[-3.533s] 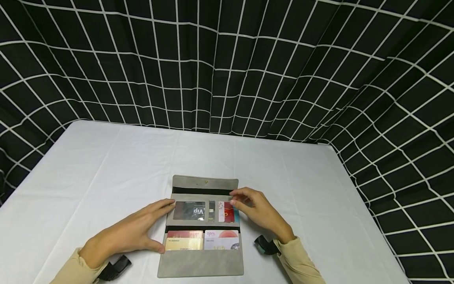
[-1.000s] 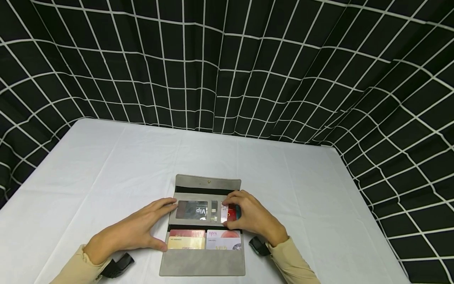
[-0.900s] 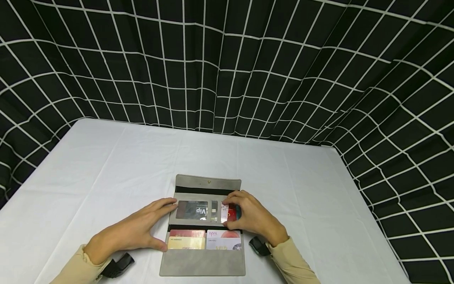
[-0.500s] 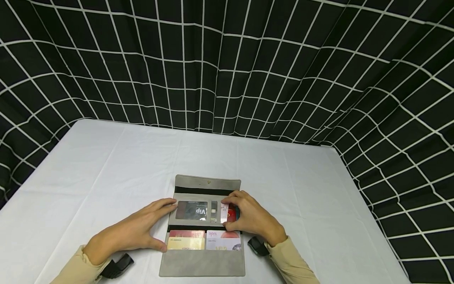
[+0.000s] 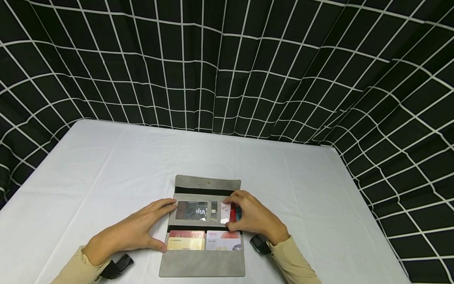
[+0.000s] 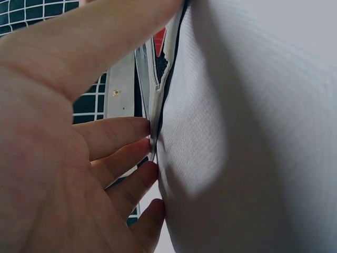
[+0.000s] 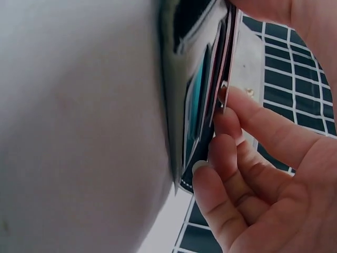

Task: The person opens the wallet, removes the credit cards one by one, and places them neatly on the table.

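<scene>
A grey wallet (image 5: 202,265) lies unfolded on the white table, cards showing in its slots and windows. My left hand (image 5: 129,230) rests along its left side, thumb and fingers spread, fingertips touching the edge. With thumb and index finger, my right hand (image 5: 257,217) pinches a white-and-pink card (image 5: 225,213) by its upper and lower edges at the middle panel's right slot. A red card (image 5: 233,213) shows behind that card. In the right wrist view, several card edges stick out of the wallet's side, the outermost card (image 7: 229,63) between the fingers.
Below, the lower panel carries a gold card (image 5: 186,243), a pink-and-white card (image 5: 222,234) and a white VIP card (image 5: 223,243). A dark Vip card (image 5: 191,210) fills the left window. Black gridded curtains (image 5: 198,71) rise behind the white tablecloth (image 5: 142,157).
My right hand has moved from the wallet's right edge to a two-edge pinch on the white-and-pink card. Lately that card has slid slightly right, covering more of the red one. My left hand stays put.
</scene>
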The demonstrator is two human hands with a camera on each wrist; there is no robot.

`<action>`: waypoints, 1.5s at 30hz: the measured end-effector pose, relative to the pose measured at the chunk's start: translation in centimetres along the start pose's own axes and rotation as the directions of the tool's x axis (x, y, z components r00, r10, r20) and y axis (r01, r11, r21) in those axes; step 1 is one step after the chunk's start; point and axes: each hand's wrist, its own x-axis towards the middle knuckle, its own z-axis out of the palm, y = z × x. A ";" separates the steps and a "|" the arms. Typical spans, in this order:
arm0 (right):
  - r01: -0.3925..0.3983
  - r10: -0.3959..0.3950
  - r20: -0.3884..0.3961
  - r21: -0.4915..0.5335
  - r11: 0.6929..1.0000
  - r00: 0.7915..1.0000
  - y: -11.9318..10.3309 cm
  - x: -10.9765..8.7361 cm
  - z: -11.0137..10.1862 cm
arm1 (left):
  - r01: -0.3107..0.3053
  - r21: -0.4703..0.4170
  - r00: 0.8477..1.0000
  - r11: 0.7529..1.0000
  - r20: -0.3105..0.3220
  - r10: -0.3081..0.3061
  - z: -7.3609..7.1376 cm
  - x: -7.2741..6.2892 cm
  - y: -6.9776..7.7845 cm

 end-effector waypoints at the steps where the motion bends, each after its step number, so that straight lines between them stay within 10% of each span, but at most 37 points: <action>1: -0.001 0.001 0.001 0.000 1.000 1.000 0.0 0.0 -0.1 | 0.000 -0.001 1.000 1.000 0.000 0.000 0.0 0.0 0.0; 45: -0.069 0.067 0.079 0.021 0.997 0.995 0.7 -0.8 -1.4 | -0.006 -0.001 1.000 1.000 -0.013 0.006 -0.1 0.1 0.0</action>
